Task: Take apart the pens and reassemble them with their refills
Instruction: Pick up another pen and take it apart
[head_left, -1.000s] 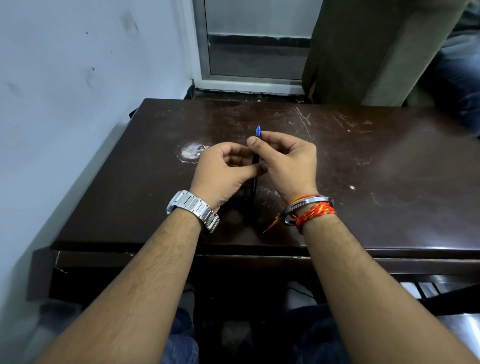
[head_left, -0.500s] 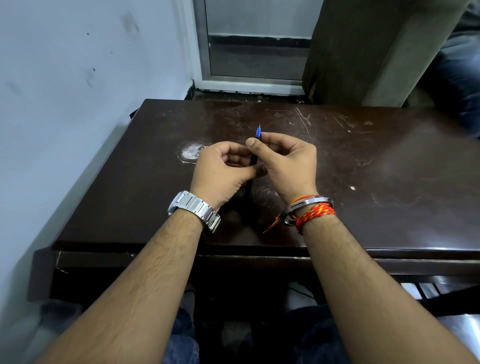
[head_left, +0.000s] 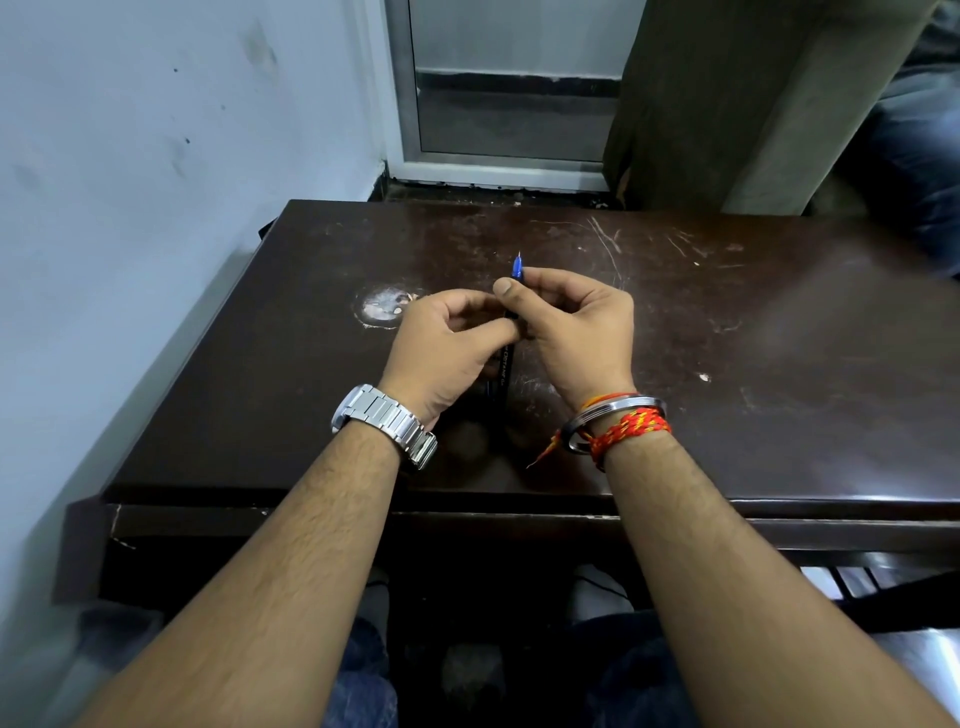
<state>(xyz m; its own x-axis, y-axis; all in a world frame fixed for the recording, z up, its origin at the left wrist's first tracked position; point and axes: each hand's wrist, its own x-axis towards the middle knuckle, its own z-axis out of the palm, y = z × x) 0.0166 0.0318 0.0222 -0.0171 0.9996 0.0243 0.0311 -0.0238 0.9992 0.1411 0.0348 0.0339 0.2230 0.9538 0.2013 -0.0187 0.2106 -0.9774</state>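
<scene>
A black pen (head_left: 506, 370) with white lettering points away from me above the dark wooden table (head_left: 753, 332). Its blue nose piece with a fine metal tip (head_left: 517, 266) sticks out past my fingers. My left hand (head_left: 447, 348), with a steel watch on the wrist, grips the pen's barrel between thumb and fingers. My right hand (head_left: 576, 332), with a steel bangle and red thread on the wrist, pinches the pen's front end just behind the blue tip. The middle of the pen is hidden by my fingers.
The table's top is scratched, with a worn pale patch (head_left: 383, 305) left of my hands. A pale wall (head_left: 156, 156) runs along the left. A door frame (head_left: 498, 171) and a brown panel (head_left: 727, 104) stand behind the table. Another person's blue-clad leg (head_left: 914, 171) is at right.
The hands and pen stay almost in place; the right thumb and fingers shift slightly around the pen's front end.
</scene>
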